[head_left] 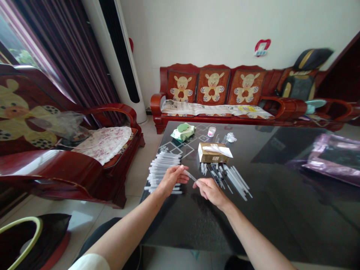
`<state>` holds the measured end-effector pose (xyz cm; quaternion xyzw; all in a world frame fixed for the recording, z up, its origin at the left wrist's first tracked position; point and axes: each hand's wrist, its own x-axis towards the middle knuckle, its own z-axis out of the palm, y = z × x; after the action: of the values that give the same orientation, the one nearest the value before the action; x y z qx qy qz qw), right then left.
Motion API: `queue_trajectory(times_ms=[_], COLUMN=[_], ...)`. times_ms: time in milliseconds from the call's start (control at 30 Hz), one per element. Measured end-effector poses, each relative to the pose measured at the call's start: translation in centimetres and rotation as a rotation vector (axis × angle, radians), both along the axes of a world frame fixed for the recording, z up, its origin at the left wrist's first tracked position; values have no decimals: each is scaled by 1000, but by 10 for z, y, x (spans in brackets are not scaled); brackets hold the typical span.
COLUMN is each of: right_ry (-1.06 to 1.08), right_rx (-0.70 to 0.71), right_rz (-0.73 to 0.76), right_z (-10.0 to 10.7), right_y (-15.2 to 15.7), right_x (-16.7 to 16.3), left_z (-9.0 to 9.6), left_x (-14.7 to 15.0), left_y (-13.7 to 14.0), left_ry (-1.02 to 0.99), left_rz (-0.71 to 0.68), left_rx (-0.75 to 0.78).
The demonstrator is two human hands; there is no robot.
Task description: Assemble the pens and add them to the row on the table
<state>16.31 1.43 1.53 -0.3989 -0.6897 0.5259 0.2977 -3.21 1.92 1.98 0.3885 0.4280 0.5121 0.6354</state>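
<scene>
Between my two hands, above the near left part of the dark table, is a slim translucent pen barrel (191, 175). My left hand (174, 179) pinches its upper left end, and my right hand (210, 190) pinches the lower right end between thumb and finger. Close by on the left lies a pile of similar whitish pens (161, 168), side by side. To the right of my hands are loose translucent tubes (237, 182) in a slanted row. Thin black sticks and short pale pieces (215, 174) lie beside them, too small to make out fully.
Behind the parts stands a gold tissue box (213, 153) with white paper on top. Farther back are a green wipes packet (182, 132), a small white tub (212, 131) and crumpled tissue (231, 137). A purple plastic package (334, 157) lies on the table's (275, 210) right.
</scene>
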Motion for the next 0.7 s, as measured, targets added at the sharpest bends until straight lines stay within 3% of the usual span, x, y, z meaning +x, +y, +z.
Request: queue_trajectory(times_ms=[300,500,700], right_ry=[11,-52,43], right_rx=[-67,31,-36], right_rz=[16,-18,13], right_z=[-3,3,7], right_y=[0,0,-3], right_x=[1,3,2], left_z=[2,4,15], left_x=[4,-3,-4], left_y=[-1,-1,-4], left_ry=[103,529,612], left_rz=[-43,-98,-152], left_rx=[39,291,350])
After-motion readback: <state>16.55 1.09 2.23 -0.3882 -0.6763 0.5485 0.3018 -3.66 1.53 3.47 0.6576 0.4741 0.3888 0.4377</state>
